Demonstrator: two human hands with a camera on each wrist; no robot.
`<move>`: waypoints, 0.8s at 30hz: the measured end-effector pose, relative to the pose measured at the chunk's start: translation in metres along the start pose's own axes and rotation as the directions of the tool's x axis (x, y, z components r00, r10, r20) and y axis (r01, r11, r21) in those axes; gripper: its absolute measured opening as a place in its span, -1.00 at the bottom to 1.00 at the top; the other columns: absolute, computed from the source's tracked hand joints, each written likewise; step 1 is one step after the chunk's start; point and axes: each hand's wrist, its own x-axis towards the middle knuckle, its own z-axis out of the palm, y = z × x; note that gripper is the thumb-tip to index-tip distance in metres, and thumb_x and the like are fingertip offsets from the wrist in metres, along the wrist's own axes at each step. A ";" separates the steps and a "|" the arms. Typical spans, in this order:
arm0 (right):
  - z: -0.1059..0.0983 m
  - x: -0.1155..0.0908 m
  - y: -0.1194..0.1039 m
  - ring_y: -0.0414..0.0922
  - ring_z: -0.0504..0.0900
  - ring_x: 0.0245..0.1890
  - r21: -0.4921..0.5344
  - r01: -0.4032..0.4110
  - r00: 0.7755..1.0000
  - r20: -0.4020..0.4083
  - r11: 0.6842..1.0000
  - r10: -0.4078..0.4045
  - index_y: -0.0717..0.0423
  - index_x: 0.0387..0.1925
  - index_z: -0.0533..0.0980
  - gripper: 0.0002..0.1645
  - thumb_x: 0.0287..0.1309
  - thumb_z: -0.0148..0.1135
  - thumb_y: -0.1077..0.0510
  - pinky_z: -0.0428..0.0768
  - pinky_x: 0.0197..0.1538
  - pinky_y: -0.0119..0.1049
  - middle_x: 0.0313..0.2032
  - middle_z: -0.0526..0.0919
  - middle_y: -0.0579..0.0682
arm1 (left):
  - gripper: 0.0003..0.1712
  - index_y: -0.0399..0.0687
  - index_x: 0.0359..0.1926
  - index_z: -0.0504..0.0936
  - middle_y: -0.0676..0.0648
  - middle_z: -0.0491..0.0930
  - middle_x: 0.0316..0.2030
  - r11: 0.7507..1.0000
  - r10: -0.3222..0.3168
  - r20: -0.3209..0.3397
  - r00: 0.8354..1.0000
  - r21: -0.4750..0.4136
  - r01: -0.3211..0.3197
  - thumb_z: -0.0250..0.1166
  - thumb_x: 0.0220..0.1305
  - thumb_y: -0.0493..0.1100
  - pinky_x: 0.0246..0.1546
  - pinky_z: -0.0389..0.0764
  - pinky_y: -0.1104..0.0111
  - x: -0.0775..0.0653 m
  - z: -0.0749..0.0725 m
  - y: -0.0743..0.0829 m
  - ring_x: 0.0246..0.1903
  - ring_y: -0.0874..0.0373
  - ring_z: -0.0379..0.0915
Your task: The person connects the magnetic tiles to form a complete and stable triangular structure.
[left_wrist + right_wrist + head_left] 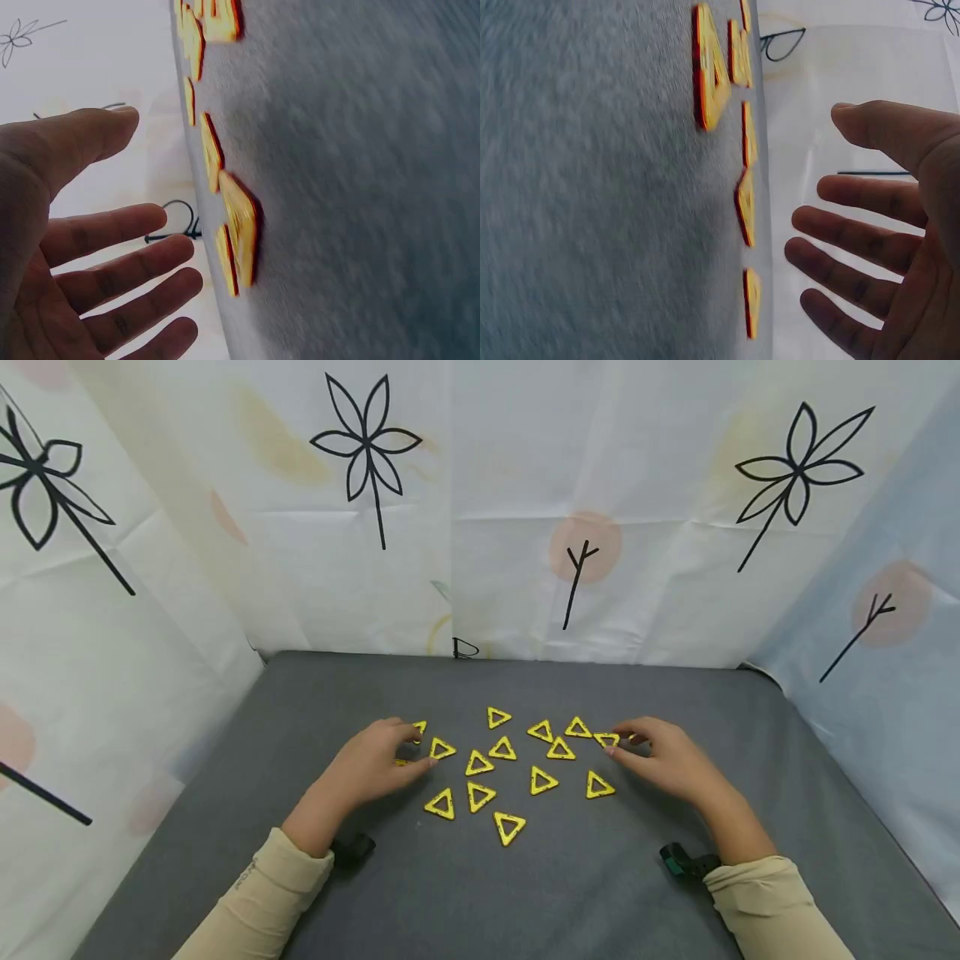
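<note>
Several yellow hollow triangles, such as the nearest triangle (511,817), lie spread over a grey table. My left hand (372,766) is at the left end of the spread, its thumb tip right by one triangle (446,743). That hand partly hides two more yellow pieces. On the right side, my right hand (671,763) has its thumb and fingers around the right end of the group, overlapping one triangle (606,735). Both wrist views show the left hand (112,277) and right hand (885,255) with fingers spread, thumb apart, nothing between them.
The grey tabletop (600,893) runs back to a white cloth wall (510,585) printed with flowers and trees. More cloth hangs at the left and right sides. Dark wrist devices show beside both cuffs.
</note>
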 end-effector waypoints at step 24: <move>0.049 0.071 -0.057 0.03 0.72 0.04 0.443 0.116 0.961 0.175 0.889 -0.213 0.22 0.32 0.58 -0.44 0.40 0.42 0.07 0.70 -0.02 -0.12 0.15 0.69 0.27 | -0.56 -0.20 0.00 0.77 -0.13 0.73 -0.12 0.969 0.055 0.100 0.993 -0.244 -0.029 0.51 0.33 0.06 -0.11 0.70 0.15 0.046 0.025 0.038 -0.21 0.10 0.65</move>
